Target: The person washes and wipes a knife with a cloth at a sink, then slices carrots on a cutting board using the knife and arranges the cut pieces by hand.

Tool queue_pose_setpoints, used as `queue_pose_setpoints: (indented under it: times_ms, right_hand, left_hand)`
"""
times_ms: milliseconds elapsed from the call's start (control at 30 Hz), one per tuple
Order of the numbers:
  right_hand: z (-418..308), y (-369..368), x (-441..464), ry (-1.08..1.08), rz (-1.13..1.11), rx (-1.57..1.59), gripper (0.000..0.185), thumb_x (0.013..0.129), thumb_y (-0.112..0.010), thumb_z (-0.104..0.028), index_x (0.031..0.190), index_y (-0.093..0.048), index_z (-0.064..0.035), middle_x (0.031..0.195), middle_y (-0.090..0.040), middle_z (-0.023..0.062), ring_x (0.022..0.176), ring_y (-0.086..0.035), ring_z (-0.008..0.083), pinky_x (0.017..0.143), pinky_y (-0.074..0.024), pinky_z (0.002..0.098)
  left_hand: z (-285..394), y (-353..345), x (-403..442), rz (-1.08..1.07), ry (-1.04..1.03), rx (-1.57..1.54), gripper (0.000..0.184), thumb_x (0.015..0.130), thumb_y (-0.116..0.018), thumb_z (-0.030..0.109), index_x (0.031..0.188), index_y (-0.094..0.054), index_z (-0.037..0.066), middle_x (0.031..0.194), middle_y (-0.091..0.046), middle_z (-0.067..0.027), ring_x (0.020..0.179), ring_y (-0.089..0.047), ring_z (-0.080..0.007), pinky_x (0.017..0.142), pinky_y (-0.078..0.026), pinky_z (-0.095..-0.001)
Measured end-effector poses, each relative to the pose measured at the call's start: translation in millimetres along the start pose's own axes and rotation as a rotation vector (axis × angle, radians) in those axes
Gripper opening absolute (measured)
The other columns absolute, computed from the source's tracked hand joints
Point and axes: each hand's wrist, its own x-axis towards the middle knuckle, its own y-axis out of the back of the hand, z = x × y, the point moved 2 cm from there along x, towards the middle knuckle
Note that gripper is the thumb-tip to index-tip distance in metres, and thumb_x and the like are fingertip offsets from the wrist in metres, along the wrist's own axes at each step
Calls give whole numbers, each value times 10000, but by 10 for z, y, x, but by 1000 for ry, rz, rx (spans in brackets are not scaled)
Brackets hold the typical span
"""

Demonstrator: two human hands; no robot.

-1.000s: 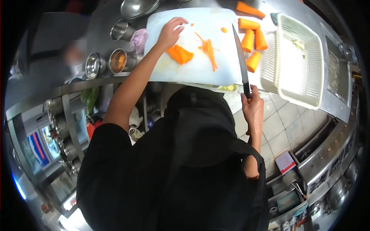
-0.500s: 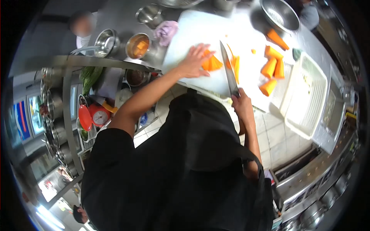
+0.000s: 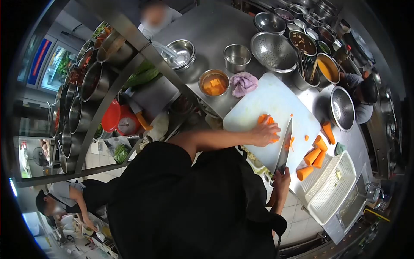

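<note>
On the white cutting board [image 3: 246, 110], my left hand [image 3: 262, 134] has its fingers curled over cut carrot pieces [image 3: 264, 118], which show on both sides of it. My right hand [image 3: 281, 181] is closed round the handle of a kitchen knife [image 3: 284, 149]. The blade lies over the board, pointing away from me, just right of my left hand. Thin carrot scraps [image 3: 292, 143] lie beside the blade. Several peeled carrot chunks [image 3: 312, 156] rest at the board's right edge. A steel bowl with orange pieces in liquid [image 3: 214, 83] stands beyond the board.
A pink cloth [image 3: 244, 83] lies behind the board. To the right is a white perforated basket [image 3: 332, 194]. Steel bowls, a colander [image 3: 274, 51] and sauce pots [image 3: 327, 68] stand farther back. A metal shelf post [image 3: 172, 77] rises at left. Other people stand around the counters.
The view has turned, showing more of the back counter. My left hand has gone from spread beside the carrot pieces to curled over them. My right hand still grips the knife.
</note>
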Motion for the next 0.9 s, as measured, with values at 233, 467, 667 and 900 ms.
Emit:
queue_pose_setpoints:
  times_ms: [233, 467, 667, 900]
  right_hand:
    - [-26, -98, -75, 223, 56, -204, 181, 826, -551, -112, 975, -523, -12, 585, -592, 113, 477, -574, 180, 421, -439, 315]
    - [-144, -196, -138, 345, 99, -294, 246, 802, -594, -88, 1015, -531, 17, 771, -642, 133, 706, -622, 238, 648, -486, 388]
    - [-47, -12, -163, 134, 113, -189, 291, 884, -567, -216, 1070, -529, 5, 650, -588, 83, 534, -524, 142, 496, -433, 296]
    - [-83, 22, -235, 234, 163, -154, 279, 875, -583, -104, 1107, -509, 31, 608, -588, 107, 510, -560, 153, 499, -437, 288]
  left_hand:
    - [-410, -79, -106, -36, -127, -238, 714, 708, -746, 389, 1329, -451, 197, 1445, -274, -152, 1369, -200, -345, 1038, -97, -675]
    - [-239, -289, -213, 110, -52, 64, 547, 805, -598, 449, 1221, -500, 108, 1313, -415, -152, 1276, -333, -349, 1029, -268, -511]
    - [120, 65, -8, -43, 117, -43, 654, 770, -662, 346, 1337, -427, 121, 1405, -379, -106, 1357, -260, -288, 1052, -131, -651]
    - [-47, -323, 25, -148, -230, 69, 302, 812, -638, 187, 1108, -612, 132, 1298, -520, 28, 1279, -406, -183, 1068, -232, -587]
